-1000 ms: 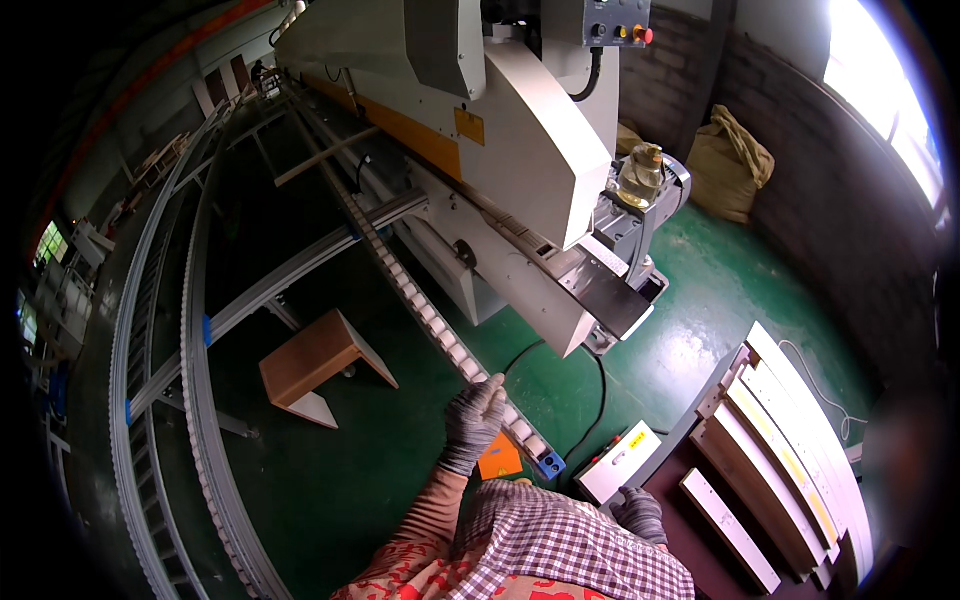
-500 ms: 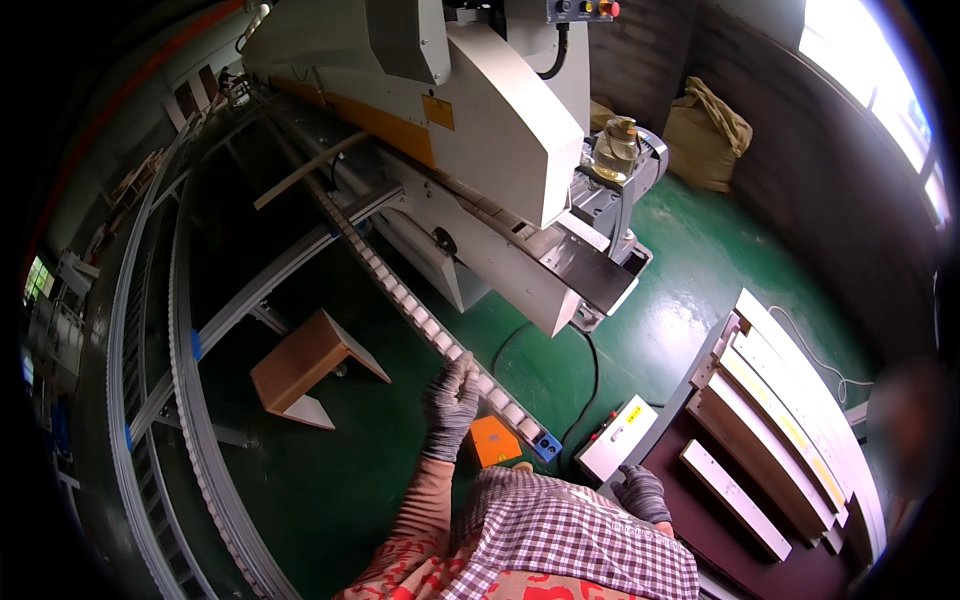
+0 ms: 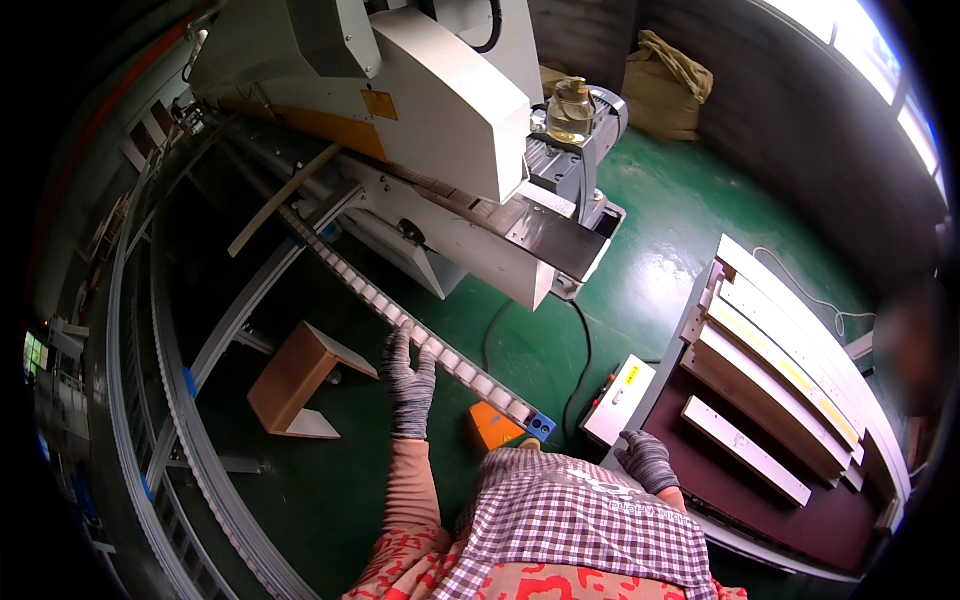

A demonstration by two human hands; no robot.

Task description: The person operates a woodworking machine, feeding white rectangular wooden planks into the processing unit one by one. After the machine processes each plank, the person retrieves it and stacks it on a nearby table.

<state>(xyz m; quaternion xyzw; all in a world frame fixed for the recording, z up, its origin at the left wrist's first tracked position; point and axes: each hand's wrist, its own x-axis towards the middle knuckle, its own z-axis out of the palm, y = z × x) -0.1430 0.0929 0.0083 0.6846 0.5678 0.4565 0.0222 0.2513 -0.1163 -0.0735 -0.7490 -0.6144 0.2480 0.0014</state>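
My left hand, in a grey striped knit glove, reaches to a narrow rail of white rollers. Its fingers are apart, with the fingertips at the rollers; whether they touch is hard to tell. My right hand, gloved alike, rests loosely at the near left edge of a dark-topped cart, its fingers slightly bent and nothing seen in them. On that cart lie several long pale boards in a stack. A shorter white-faced strip lies apart from them, nearer to me.
Ahead stands a long white machine with a metal bed. An orange block and a white box stand near my feet. An angled brown panel piece is left of the rail, before curved roller tracks. A black cable crosses the green floor.
My left hand has slid back along the roller rail, away from its near end, and its fingers have spread from a closed shape. My right hand stays by the cart edge. The view has shifted slightly.
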